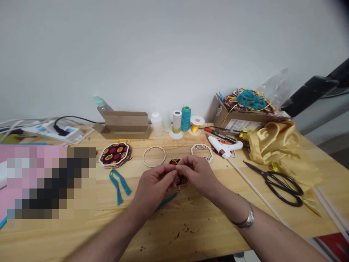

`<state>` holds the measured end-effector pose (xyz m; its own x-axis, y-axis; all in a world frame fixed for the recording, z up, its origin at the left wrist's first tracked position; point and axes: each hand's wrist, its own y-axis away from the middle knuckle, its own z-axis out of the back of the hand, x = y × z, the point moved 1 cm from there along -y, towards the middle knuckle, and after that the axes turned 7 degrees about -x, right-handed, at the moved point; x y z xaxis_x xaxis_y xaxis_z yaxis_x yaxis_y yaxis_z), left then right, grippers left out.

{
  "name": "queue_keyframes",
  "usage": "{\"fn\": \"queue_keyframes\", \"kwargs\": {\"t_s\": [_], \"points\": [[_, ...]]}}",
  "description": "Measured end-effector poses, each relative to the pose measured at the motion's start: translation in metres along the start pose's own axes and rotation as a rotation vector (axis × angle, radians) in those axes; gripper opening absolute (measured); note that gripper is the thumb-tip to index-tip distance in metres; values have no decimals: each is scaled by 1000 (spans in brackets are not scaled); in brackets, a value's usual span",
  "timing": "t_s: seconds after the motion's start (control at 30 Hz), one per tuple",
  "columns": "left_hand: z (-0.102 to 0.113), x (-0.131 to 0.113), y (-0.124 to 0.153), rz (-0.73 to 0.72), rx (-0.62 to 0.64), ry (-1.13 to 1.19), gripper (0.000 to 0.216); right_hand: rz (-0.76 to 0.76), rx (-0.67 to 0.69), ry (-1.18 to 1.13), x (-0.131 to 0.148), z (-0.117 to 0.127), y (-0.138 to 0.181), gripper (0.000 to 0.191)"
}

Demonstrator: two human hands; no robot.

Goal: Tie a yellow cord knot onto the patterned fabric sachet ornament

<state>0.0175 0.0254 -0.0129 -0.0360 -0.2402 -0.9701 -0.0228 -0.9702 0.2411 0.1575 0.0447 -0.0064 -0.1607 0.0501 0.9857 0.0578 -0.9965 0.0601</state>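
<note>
My left hand [156, 187] and my right hand [197, 174] meet over a dark patterned fabric ornament [183, 179] with a teal tassel [167, 201]. Both hands pinch at a yellow cord [176, 163] at the ornament's top; the exact grip is partly hidden by my fingers. A pale wooden ring [154, 157] lies beyond my left hand, and a cut-out lattice frame [202, 152] beyond my right. Further left sits a stack of finished-looking ornaments [114, 154] with teal tassels [119, 185].
Thread spools [185, 119], a bottle [157, 124] and an open cardboard box [127, 129] line the wall. On the right are a white glue gun [225, 146], black scissors [278, 183], gold cloth [280, 145] and a full carton [240, 118].
</note>
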Motion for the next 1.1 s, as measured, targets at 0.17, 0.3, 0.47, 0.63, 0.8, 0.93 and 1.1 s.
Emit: {"fn": "queue_keyframes", "kwargs": {"t_s": [0.17, 0.3, 0.47, 0.63, 0.8, 0.93, 1.1], "points": [[2, -2, -1, -39, -16, -37, 14, -66, 3, -86, 1, -1, -1, 10], [4, -2, -2, -20, 27, 77, 13, -166, 30, -199, 4, -2, 0, 14], [3, -2, -5, 11, 88, 237, 10, -263, 74, -347, 9, -2, 4, 19], [3, -3, -6, 58, 104, 305, 9, -269, 108, -364, 10, 0, 4, 20], [3, -7, -5, 61, 73, 262, 8, -263, 112, -333, 10, -1, 4, 20], [3, -8, -3, 70, 25, 267, 8, -246, 103, -310, 12, -1, 4, 17], [5, -9, -4, 53, -31, 239, 11, -218, 121, -209, 13, 3, 2, 13]]}}
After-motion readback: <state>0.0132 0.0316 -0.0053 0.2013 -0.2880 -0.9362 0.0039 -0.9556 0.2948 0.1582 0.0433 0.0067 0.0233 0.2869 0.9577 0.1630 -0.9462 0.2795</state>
